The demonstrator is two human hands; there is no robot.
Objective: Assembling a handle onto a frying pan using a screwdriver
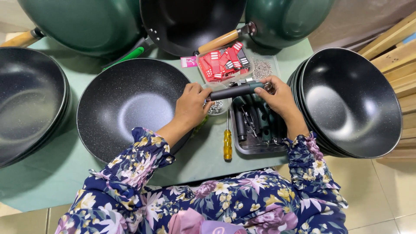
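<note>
A dark speckled wok (130, 104) lies in front of me on the pale green table (47, 177). Its right rim is under my left hand (190, 106), which also closes on the near end of a black pan handle (234, 91). My right hand (279, 97) grips the handle's far, greenish end. The handle is held level between both hands, just above a metal tray (255, 148) of more dark handles.
Stacks of dark woks stand at the left (30, 99) and right (351, 102). Green-bodied woks (82, 21) lean at the back. A clear box of red packets (223, 63), small tubs of screws (262, 68), and a yellow-handled screwdriver (227, 143) lie nearby. Wooden slats (396, 52) sit far right.
</note>
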